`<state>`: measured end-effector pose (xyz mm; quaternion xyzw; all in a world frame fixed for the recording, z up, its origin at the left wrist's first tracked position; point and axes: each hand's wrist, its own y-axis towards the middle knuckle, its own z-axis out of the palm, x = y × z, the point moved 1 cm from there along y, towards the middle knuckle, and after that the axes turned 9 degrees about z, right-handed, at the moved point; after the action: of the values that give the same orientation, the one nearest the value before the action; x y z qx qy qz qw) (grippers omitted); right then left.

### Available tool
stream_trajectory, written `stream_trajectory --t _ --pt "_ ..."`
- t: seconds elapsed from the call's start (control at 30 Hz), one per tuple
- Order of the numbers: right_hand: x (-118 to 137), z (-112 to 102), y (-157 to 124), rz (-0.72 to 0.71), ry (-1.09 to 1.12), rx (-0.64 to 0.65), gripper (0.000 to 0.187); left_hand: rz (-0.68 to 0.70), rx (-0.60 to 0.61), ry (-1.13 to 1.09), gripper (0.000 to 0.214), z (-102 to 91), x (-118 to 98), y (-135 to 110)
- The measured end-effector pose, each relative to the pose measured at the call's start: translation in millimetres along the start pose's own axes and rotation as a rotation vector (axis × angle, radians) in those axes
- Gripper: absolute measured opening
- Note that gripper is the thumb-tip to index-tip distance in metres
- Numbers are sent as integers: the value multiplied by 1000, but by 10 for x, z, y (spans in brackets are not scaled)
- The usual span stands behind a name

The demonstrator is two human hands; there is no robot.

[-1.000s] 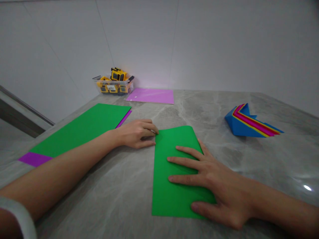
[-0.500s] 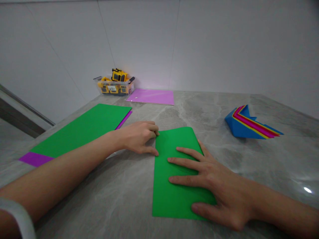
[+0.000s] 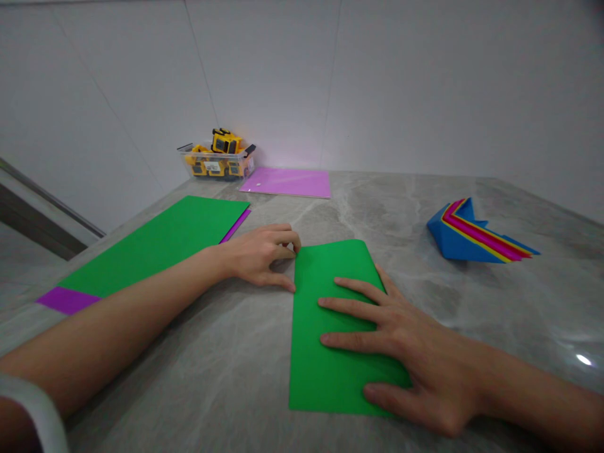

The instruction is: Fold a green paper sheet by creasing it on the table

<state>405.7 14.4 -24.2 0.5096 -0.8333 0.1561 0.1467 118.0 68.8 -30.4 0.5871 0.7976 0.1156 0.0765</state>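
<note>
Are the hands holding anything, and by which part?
The nearer green sheet: the right hand rests on its right side; the left hand is at its far-left corner, perhaps pinching it.

Hands: I count two, left hand (image 3: pixel 259 257) mid-frame, right hand (image 3: pixel 410 346) lower right.
Green sheets: two that I can make out, centre sheet (image 3: pixel 311 371) and left sheet (image 3: pixel 155 242).
Purple sheet (image 3: pixel 69 301): at least one, lower left.
Pink pack (image 3: pixel 289 181): one, upper centre.
Tub (image 3: pixel 212 166): one, upper left.
Yellow toys (image 3: pixel 228 143): several; I can't separate them exactly.
Blue model (image 3: pixel 465 248): one, right.
White band (image 3: pixel 40 404): one, bottom left.
</note>
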Motion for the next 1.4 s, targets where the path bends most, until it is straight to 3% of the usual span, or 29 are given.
stream_trajectory --t 0.4,1.4 --pt "-17 26 -5 -23 1 -38 68 -5 13 31 44 17 -14 13" --pt "-16 52 9 19 -45 5 69 -9 19 -16 45 22 -9 25"
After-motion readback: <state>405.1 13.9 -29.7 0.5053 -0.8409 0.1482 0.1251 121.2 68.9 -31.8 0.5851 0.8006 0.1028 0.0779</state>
